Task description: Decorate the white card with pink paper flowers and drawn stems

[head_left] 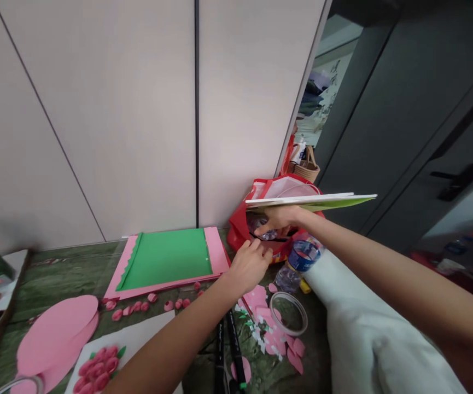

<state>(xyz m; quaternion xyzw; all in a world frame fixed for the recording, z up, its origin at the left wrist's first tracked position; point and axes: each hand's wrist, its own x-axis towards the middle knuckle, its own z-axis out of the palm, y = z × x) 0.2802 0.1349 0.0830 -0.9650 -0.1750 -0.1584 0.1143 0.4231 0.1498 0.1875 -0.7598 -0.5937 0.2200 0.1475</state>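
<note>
A red bag (pixel 239 221) stands open at the table's far edge, with clear plastic items inside. My right hand (pixel 279 218) reaches into its mouth, under some white and green sheets (pixel 314 201) that lie across the opening; its fingers are bent near the plastic, and whether they grip it is unclear. At the bag's near rim is my left hand (pixel 250 264), its fingers bent against the edge; what they hold, if anything, is hard to make out. Green paper (pixel 166 257) lies on pink sheets (pixel 217 249) to the left.
Pink ovals (pixel 56 339), small rolled pink roses (pixel 138 306) and a white sheet with roses (pixel 150 331) lie at left. Black markers (pixel 233 339), a tape roll (pixel 288 313), paper scraps (pixel 275 336) and a clear bottle (pixel 288 278) are nearer. Pale cloth (pixel 359 306) is at right.
</note>
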